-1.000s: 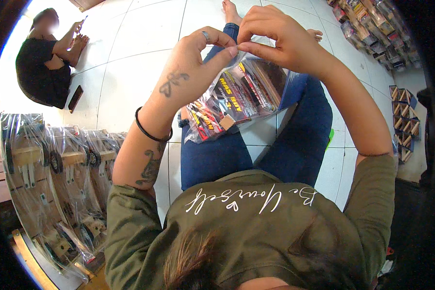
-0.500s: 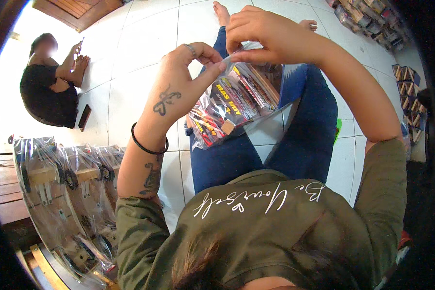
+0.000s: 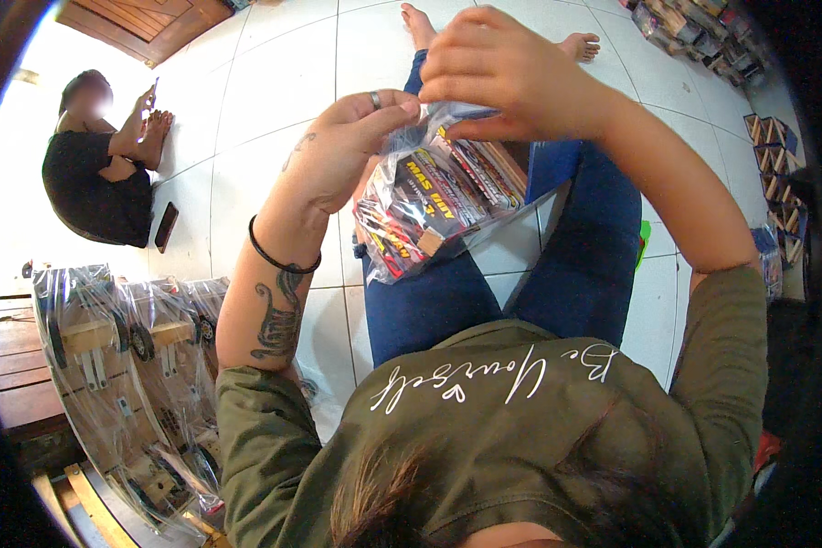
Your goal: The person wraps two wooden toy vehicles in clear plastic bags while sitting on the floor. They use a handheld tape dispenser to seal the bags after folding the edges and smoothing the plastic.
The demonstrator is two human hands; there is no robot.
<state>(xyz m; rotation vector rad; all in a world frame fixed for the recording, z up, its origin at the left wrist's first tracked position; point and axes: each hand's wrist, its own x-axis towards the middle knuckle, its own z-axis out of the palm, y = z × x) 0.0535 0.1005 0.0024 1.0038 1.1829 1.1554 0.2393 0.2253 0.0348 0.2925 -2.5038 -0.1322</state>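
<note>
A boxy wooden piece with dark printed panels (image 3: 429, 196) and a blue side (image 3: 550, 169) rests across my thighs, wrapped in a clear plastic bag (image 3: 394, 173). My left hand (image 3: 360, 137) pinches the bag's gathered edge between thumb and fingers at the far side of the piece. Just right of those fingertips, my right hand (image 3: 511, 82) hovers over the bag with its fingers bent and its thumb apart from them. I see nothing held in the right hand, though its fingertips are partly turned away.
Plastic-wrapped wooden toy trucks (image 3: 91, 356) stand at my left beside a slatted wooden surface (image 3: 13, 361). A person (image 3: 95, 183) sits on the tiled floor, a phone (image 3: 166, 226) nearby. More wooden pieces (image 3: 772, 187) are stacked at the right; a green object (image 3: 645, 239) lies by my leg.
My right thumb has parted from its fingers and come away from the bag's edge. My left hand has turned a little and still pinches the plastic.
</note>
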